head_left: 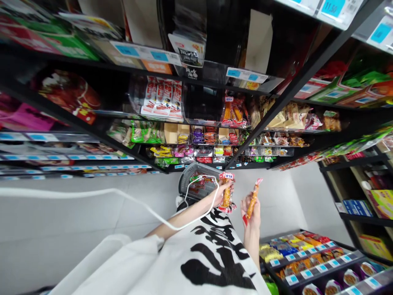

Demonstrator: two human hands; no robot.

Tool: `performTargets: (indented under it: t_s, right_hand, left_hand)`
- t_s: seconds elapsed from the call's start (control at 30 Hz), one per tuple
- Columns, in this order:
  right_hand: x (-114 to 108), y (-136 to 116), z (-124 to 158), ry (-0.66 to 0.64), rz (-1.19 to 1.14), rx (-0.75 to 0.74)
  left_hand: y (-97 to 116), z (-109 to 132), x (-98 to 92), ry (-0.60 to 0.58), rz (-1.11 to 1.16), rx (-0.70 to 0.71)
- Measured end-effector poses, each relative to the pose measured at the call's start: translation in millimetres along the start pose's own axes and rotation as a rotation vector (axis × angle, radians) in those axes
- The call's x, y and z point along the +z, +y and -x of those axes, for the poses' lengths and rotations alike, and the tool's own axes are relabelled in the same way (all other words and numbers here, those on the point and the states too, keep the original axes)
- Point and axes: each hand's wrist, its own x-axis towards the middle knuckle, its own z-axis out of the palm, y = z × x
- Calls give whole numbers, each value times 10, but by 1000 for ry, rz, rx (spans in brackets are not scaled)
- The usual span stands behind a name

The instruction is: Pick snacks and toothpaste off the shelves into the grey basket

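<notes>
My left hand (223,192) is closed around an orange snack packet with a red and white header card (226,196). My right hand (252,213) grips a single slim orange snack stick (253,199), held upright beside the packet. Both hands are raised in front of my white shirt with black lettering (211,250). A grey shopping basket (196,180) holding a few packets hangs just beyond my left hand. A white cable (123,196) loops over my left forearm.
Black shelves packed with snack packets (196,135) rise ahead and on both sides, with blue price tags (245,74) on their edges. A low rack of packets (307,254) stands at the lower right. A pale tiled floor (76,221) runs to the left.
</notes>
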Motion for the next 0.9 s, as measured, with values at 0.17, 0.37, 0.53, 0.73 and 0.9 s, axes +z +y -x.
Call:
performTargets:
  t_s: [0.17, 0.37, 0.53, 0.73, 0.9]
  right_hand:
    - [181, 193, -46, 32, 381, -11]
    - [263, 246, -48, 88, 609, -156]
    - [222, 401, -37, 31, 347, 49]
    - [222, 648, -35, -57, 2, 249]
    - [289, 769, -123, -32, -77, 194]
  left_hand:
    - [-30, 60, -21, -17, -35, 116]
    - [31, 181, 87, -71, -150, 105]
    - [43, 165, 104, 77, -168, 271]
    - [208, 214, 33, 52, -498, 426]
    - [455, 166, -100, -85, -796, 417]
